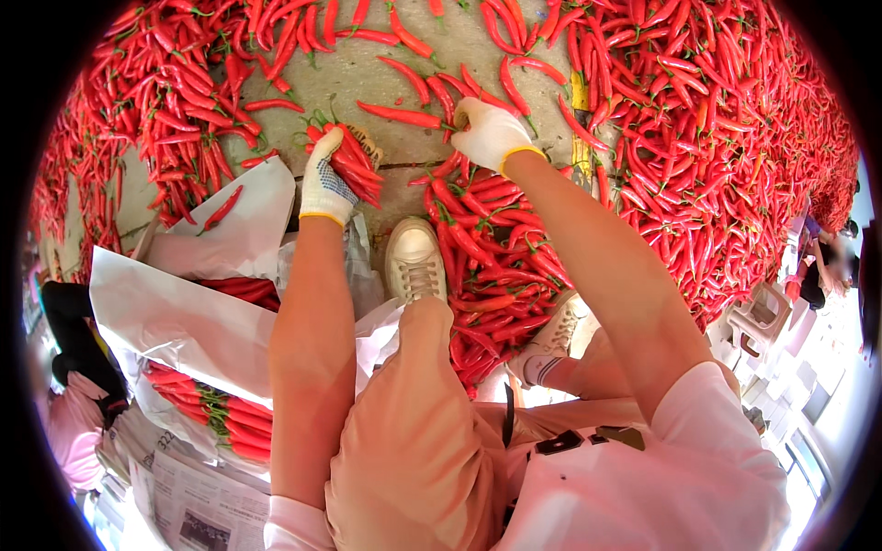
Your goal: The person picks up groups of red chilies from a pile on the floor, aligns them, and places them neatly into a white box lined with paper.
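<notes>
Closest to you, at your left side, printed newspaper (202,505) lies beside the wrapped chilies (253,424), whose green stems meet in the middle with the bodies pointing outward, probably to make them lie flat. White paper (179,317) stands up around them like a loose wall, seemingly to shield or contain them.

Your shoes, left (415,253) and right (558,329), flank a loose pile of chilies (496,266), close enough to serve you without a stretch. Just beyond, your gloved left hand (333,179) has its grip closed around a bunch of red chilies (356,168), stems up and tips down (a tidy way to keep them parallel, I'd judge). Your gloved right hand (493,135) is bent down among the chilies by the single chili (400,115) on the floor (354,78); its fingertips are turned from view, so I can't tell whether that grip pinches anything.

Farther out, a big heap (717,165) spreads on your right and another heap (175,78) on your left. Past the right one are a plastic seat (761,317) and a blurred person (827,262).
</notes>
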Demonstrator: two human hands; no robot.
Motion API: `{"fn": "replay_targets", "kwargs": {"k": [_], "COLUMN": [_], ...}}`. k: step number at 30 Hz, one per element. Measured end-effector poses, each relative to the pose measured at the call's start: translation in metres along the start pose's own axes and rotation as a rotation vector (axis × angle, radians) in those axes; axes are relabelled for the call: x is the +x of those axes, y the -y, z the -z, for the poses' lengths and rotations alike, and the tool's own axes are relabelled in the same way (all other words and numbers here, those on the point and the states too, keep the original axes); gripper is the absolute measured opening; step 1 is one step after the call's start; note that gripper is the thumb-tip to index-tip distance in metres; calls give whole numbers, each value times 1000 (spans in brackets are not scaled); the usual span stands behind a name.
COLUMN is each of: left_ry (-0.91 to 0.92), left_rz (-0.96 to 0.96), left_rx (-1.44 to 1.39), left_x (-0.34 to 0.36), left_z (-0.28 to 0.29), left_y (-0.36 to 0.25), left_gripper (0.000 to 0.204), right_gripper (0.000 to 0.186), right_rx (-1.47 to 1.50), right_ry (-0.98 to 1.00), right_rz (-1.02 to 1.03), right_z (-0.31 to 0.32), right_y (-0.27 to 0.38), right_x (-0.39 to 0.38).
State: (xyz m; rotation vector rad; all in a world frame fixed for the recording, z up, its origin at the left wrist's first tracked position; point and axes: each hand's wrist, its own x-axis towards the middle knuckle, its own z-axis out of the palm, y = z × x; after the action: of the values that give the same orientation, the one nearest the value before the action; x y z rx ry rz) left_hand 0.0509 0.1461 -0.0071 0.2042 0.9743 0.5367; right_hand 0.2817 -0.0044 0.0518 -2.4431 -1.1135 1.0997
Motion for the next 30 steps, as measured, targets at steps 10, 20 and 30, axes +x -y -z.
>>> {"fn": "replay_targets", "kwargs": {"k": [10,20,30], "left_ry": [477,453,424], "left_rz": [294,402,367], "left_rx": [83,232,393], "left_x": [-3,-16,-30], "left_z": [-3,-31,-52], "left_y": [9,35,55], "left_gripper": [49,53,46], "right_gripper": [45,24,28], "right_rx": [682,913,300], "right_ry": [91,0,-203], "right_rz": [44,-20,232], "right_z": [26,-12,-2], "right_y": [6,20,1], "right_x": [-43,-55,-64]}}
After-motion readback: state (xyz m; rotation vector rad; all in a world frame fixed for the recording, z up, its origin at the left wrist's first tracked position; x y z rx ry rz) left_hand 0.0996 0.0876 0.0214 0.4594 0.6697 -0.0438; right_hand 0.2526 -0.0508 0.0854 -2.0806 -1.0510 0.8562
